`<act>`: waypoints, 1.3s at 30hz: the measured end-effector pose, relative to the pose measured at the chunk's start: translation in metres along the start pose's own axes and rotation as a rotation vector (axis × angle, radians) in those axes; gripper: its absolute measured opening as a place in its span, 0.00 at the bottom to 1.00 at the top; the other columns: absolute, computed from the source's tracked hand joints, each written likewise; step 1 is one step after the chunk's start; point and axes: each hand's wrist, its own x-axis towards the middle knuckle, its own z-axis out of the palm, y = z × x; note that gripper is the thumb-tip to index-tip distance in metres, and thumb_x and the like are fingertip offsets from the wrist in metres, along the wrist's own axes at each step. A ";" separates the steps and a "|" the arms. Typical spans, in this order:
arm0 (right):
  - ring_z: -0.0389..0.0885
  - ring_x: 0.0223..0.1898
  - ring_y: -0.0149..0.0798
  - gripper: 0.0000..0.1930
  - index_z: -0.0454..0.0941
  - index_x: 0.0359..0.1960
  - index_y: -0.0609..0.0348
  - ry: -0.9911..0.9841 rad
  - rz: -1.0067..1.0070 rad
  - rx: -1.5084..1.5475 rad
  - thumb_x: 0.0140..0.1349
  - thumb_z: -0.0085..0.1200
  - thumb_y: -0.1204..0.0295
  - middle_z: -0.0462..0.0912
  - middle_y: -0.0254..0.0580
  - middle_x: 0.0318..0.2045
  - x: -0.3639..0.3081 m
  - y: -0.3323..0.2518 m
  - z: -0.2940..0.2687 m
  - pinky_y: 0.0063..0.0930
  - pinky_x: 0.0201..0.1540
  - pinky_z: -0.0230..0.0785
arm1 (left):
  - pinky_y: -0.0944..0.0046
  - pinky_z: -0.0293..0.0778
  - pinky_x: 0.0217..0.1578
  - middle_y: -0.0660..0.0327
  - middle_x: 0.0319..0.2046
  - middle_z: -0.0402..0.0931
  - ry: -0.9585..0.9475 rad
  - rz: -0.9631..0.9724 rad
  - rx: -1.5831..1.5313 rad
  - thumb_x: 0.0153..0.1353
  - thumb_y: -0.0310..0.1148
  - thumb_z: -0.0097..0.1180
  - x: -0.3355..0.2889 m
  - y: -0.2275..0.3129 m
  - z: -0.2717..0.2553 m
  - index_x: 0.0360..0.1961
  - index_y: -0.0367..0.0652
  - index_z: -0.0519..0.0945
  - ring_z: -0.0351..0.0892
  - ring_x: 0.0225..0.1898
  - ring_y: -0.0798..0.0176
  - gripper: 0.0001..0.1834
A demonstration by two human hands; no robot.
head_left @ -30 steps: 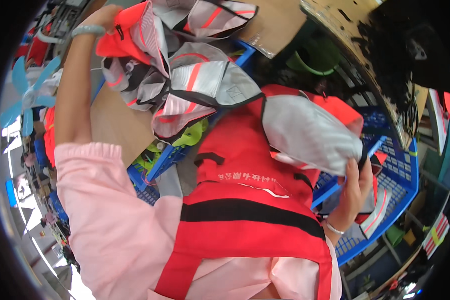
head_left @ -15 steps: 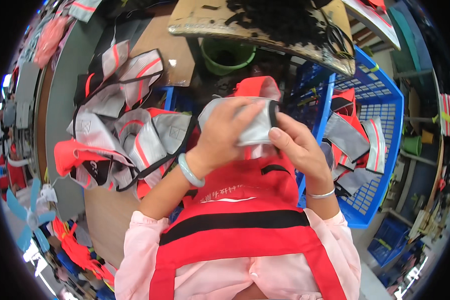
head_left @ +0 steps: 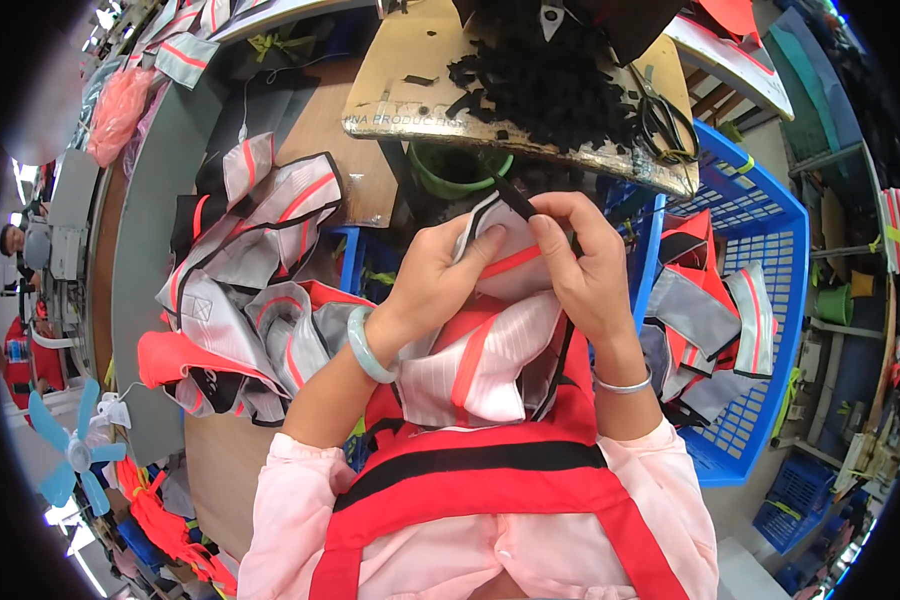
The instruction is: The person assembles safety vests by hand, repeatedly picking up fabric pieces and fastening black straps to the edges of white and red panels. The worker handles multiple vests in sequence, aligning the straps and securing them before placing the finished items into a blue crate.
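A light grey fabric piece (head_left: 505, 375) with a red stripe and black edging hangs over my lap, between my hands. My left hand (head_left: 435, 278) pinches its upper edge, thumb on the cloth near a folded black border. My right hand (head_left: 592, 268) grips the same fabric piece on its other side, thumb and fingers closed by a dark binding strip (head_left: 515, 198) that sticks up from the edge. The lower part of the piece drapes over the red apron (head_left: 470, 462).
Joined grey and red fabric pieces (head_left: 245, 265) are heaped at the left. Ahead, a worn board (head_left: 390, 95) carries black scraps (head_left: 540, 95) and scissors (head_left: 660, 120). Below it is a green bucket (head_left: 460, 188). A blue basket (head_left: 792, 300) with more pieces stands at the right.
The fabric piece has been turned and opened out, so its striped face now drapes toward my lap. My left hand changed from lying over it to pinching its edge; my right hand rose slightly.
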 end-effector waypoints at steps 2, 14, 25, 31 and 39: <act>0.81 0.34 0.42 0.10 0.76 0.43 0.63 -0.030 0.087 0.054 0.62 0.53 0.72 0.81 0.47 0.33 0.001 0.004 0.004 0.27 0.37 0.71 | 0.68 0.70 0.36 0.59 0.30 0.78 0.066 -0.025 -0.027 0.65 0.33 0.52 0.006 -0.002 0.004 0.44 0.36 0.78 0.74 0.32 0.69 0.12; 0.71 0.28 0.20 0.05 0.76 0.36 0.65 0.077 0.000 0.256 0.64 0.52 0.76 0.79 0.32 0.25 0.035 -0.011 -0.024 0.18 0.31 0.67 | 0.76 0.66 0.36 0.71 0.33 0.72 0.126 -0.079 -0.614 0.64 0.33 0.57 0.030 0.024 0.047 0.42 0.42 0.72 0.68 0.33 0.79 0.10; 0.68 0.19 0.25 0.13 0.79 0.31 0.66 -0.050 0.012 -0.084 0.57 0.58 0.65 0.74 0.41 0.16 0.085 -0.006 -0.054 0.24 0.23 0.62 | 0.69 0.75 0.42 0.59 0.45 0.72 0.024 0.010 -0.567 0.65 0.35 0.53 0.099 0.047 0.002 0.55 0.35 0.69 0.75 0.43 0.67 0.21; 0.68 0.18 0.26 0.15 0.79 0.30 0.66 -0.001 0.029 -0.061 0.57 0.60 0.63 0.75 0.45 0.16 0.096 0.010 -0.044 0.25 0.22 0.62 | 0.69 0.76 0.38 0.64 0.30 0.77 -0.030 -0.035 -0.274 0.63 0.34 0.57 0.122 0.037 -0.021 0.40 0.38 0.78 0.78 0.32 0.70 0.10; 0.70 0.16 0.39 0.15 0.78 0.29 0.67 0.057 0.025 -0.160 0.57 0.59 0.63 0.75 0.49 0.16 0.114 0.014 -0.041 0.29 0.23 0.64 | 0.73 0.74 0.32 0.65 0.29 0.76 -0.023 -0.135 -0.368 0.61 0.36 0.58 0.148 0.034 -0.026 0.37 0.38 0.78 0.76 0.32 0.72 0.11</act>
